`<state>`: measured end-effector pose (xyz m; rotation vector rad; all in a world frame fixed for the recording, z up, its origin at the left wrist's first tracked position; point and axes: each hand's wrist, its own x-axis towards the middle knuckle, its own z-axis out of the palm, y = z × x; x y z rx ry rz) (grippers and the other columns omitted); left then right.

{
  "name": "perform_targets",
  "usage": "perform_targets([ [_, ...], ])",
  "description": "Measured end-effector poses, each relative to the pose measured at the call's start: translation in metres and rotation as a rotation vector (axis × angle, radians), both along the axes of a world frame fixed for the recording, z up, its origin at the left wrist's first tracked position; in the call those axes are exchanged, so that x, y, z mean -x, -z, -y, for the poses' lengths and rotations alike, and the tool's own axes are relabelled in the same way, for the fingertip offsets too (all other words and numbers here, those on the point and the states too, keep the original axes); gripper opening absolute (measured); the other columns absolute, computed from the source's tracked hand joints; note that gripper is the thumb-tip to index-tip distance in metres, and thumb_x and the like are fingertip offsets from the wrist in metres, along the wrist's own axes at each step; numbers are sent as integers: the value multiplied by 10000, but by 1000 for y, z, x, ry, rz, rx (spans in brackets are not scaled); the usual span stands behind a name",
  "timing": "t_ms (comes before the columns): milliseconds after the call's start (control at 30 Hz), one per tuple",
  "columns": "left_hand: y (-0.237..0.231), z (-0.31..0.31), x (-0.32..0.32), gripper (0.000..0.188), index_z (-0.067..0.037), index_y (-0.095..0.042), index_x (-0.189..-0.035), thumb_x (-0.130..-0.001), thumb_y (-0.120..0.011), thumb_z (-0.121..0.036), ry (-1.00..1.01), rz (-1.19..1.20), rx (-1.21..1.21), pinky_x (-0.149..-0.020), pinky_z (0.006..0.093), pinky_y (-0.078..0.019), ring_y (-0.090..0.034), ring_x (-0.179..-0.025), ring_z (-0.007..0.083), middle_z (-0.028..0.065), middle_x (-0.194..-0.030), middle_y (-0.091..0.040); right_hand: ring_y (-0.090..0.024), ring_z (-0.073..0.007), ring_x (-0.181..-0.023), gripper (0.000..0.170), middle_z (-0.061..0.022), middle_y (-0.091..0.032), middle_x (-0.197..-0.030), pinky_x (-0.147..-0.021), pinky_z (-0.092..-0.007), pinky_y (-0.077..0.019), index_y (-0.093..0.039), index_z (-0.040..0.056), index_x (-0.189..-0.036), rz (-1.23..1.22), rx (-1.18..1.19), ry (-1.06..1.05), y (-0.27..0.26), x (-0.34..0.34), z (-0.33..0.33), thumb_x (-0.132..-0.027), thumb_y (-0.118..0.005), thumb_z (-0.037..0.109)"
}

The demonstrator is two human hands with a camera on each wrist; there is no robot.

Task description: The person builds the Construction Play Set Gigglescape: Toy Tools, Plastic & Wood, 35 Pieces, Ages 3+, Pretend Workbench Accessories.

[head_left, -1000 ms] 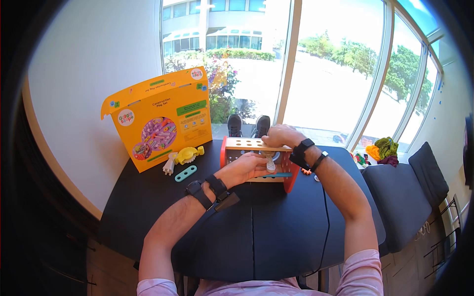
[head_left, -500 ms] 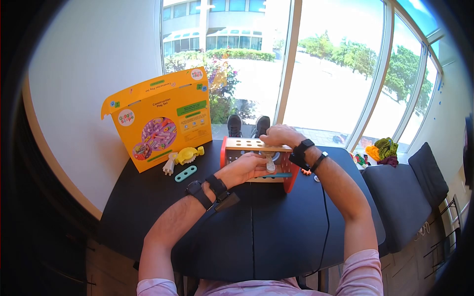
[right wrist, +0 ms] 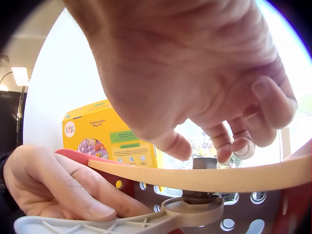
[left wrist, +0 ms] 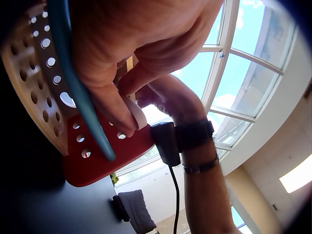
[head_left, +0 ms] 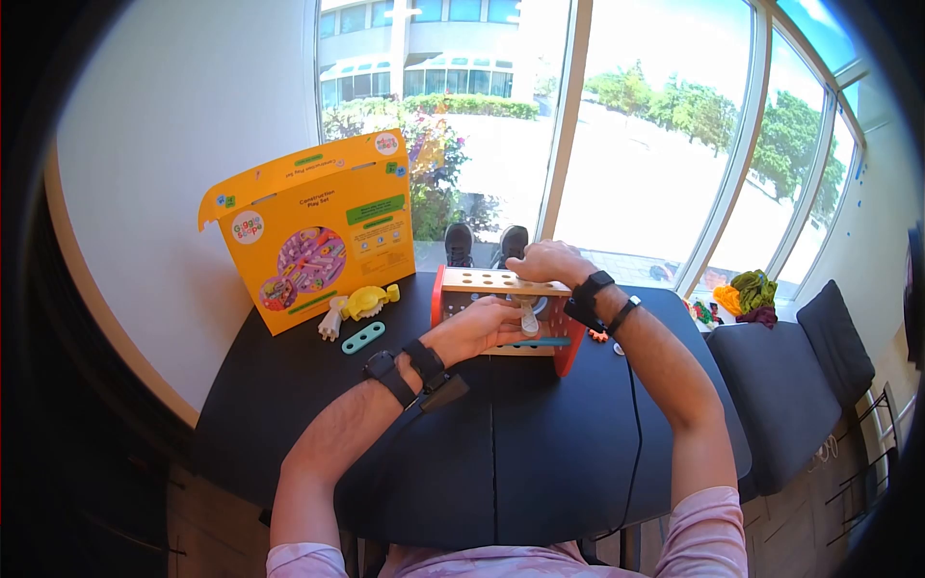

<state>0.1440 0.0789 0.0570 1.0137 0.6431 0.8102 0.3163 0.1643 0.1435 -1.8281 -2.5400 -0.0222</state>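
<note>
A wooden toy workbench with red end panels (head_left: 568, 347) and a holed top board (head_left: 472, 280) stands on the black table. Under that board my left hand (head_left: 477, 326) grips a pale grey toy wrench (right wrist: 192, 213), its round end beneath the board at a dark bolt (right wrist: 204, 163). The bolt's hexagonal head stands just above the board. Over it, my right hand (right wrist: 195, 83) pinches the head between thumb and finger. A blue bar (left wrist: 80, 92) runs across the bench's lower front, near my left fingers.
A yellow play-set box (head_left: 318, 231) stands at the back left. Before it lie a yellow toy piece (head_left: 366, 303), a white piece (head_left: 331, 320) and a turquoise holed strip (head_left: 362, 338). An orange gear (head_left: 598, 336) lies right of the bench. A black cable (head_left: 636, 424) crosses the table.
Both hands keep their places at the bench, with at most a slight shift of the right fingers at the bolt. The wrench stays beneath the board.
</note>
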Motion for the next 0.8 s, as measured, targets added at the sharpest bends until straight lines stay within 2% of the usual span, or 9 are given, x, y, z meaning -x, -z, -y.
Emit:
perform_targets([
  [600,-2,1,0,335,116,-541,-1438,-1168,-526,-82,-8,17,17,-1088,368,-653,-768,-1201,301,224,-1313,-713,-717,-431,-1272,682,-243,-762,-1344,-1098,-520,-550,-779,27,-1333,103,106,-45,-1,1,-7,-1116,-450,584],
  [700,-3,2,0,339,117,-536,-1444,-1168,-521,-80,-9,11,8,-1088,373,-654,-767,-1203,309,229,-1318,-710,-715,-437,-1276,675,-246,-762,-1344,-1101,-521,-547,-786,24,-1319,66,77,13,-10,3,9,-1114,-454,574],
  [800,-3,1,0,342,117,-530,-1449,-1170,-513,-78,-6,10,10,-1090,380,-654,-766,-1207,317,233,-1326,-708,-714,-443,-1276,673,-245,-763,-1344,-1104,-524,-544,-798,19,-1292,11,62,-18,1,2,-3,-1110,-459,572],
])
